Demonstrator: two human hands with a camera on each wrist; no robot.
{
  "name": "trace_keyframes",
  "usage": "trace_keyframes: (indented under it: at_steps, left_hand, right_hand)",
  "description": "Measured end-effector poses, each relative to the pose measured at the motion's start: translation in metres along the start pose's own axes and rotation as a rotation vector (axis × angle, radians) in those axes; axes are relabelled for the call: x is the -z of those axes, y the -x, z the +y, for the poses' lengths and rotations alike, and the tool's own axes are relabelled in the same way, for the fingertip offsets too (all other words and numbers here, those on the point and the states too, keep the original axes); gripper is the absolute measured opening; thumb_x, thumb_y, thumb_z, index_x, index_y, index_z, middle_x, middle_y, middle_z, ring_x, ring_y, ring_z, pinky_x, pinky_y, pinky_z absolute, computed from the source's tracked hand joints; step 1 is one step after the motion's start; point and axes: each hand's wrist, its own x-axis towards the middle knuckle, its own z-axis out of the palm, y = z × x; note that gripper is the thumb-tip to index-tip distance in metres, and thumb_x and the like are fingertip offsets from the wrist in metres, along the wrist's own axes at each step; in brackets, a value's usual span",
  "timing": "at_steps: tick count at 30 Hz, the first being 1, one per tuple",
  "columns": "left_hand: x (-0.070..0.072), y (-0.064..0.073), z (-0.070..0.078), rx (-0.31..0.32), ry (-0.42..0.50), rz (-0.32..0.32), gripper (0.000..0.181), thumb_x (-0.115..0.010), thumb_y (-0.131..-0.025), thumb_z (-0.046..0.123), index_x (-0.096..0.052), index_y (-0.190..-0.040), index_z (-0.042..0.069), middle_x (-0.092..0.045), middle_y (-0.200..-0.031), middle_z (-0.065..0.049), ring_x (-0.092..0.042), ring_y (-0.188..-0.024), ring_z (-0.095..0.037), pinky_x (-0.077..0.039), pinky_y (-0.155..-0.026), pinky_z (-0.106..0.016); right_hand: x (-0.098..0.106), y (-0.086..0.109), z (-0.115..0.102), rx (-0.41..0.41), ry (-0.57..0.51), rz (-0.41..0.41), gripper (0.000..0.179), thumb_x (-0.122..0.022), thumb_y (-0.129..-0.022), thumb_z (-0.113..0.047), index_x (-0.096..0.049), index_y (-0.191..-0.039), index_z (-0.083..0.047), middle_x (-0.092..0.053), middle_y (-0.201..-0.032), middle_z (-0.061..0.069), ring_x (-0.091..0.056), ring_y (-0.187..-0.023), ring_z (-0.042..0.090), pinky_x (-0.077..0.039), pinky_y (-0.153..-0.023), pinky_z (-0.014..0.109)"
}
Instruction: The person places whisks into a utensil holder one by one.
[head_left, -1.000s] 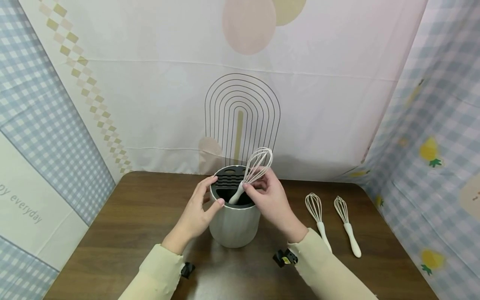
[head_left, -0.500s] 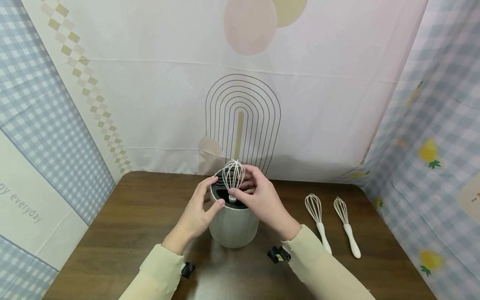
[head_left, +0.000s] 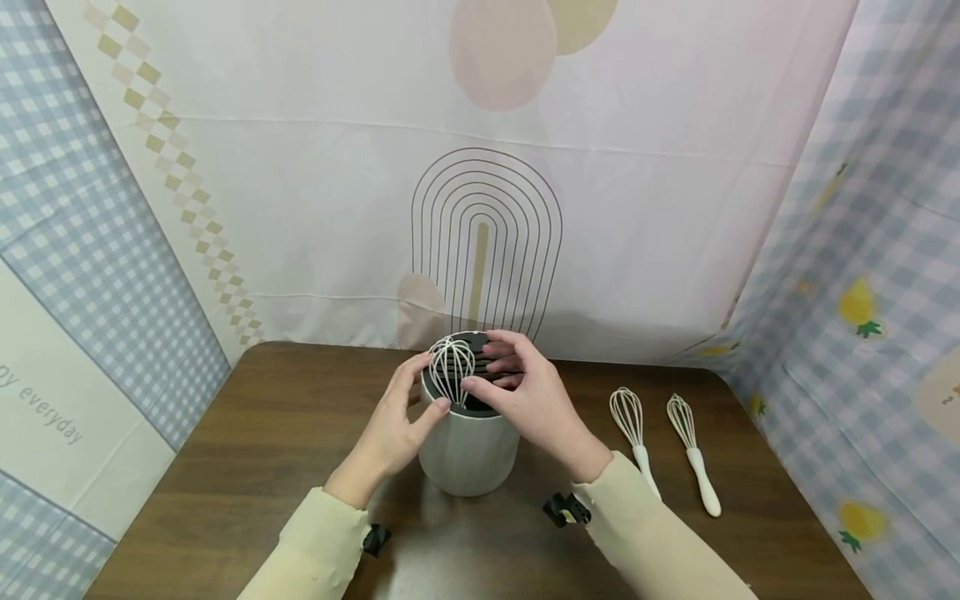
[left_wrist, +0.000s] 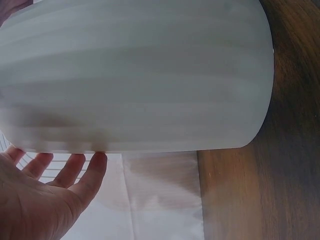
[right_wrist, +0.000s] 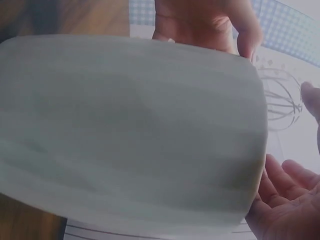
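A pale grey-white utensil holder with a black divided top stands upright on the table. Head up, a white balloon whisk leans in its front compartment toward the left rim; its handle is hidden inside. My left hand steadies the holder, thumb at the front rim and fingers along the left side. In the left wrist view, those fingertips touch the ribbed wall. My right hand hovers over the right rim with spread, relaxed fingers. The right wrist view shows its thumb apart from the whisk wires.
Two more white whisks lie on the wooden table to the right, one nearer the holder and another farther out. A printed cloth hangs behind the table, with checked cloth at the right side.
The whisk, first tilted right in my right hand's grip, was lowered handle-first into the holder. It now leans left, lower down, and my right fingers have let go. My left hand stayed put.
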Motion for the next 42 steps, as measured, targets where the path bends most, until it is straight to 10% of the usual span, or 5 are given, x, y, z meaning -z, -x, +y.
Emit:
trace_keyframes:
  at_steps: [23,42]
  left_hand:
    - [0.0,-0.001,0.0,-0.014,-0.008,0.005,0.059,-0.063,-0.093,0.029,-0.036,-0.144,0.017,-0.035,-0.148,-0.002,-0.043,-0.124,-0.021,-0.047,-0.096,-0.047]
    - [-0.001,0.001,0.001,-0.006,-0.011,0.004,0.059,-0.063,-0.093,0.029,-0.036,-0.144,0.017,-0.035,-0.147,-0.001,-0.043,-0.124,-0.02,-0.046,-0.096,-0.045]
  right_hand:
    - [0.061,0.034,0.006,-0.101,0.127,0.109,0.056,-0.077,-0.083,-0.019,-0.052,-0.132,-0.006,-0.061,-0.118,0.012,-0.061,-0.102,0.029,-0.052,-0.084,0.046]
    - [0.092,0.086,0.103,-0.269,0.262,0.116,0.064,-0.076,-0.08,-0.046,-0.051,-0.133,-0.018,-0.061,-0.116,-0.001,-0.062,-0.1,0.024,-0.053,-0.079,0.032]
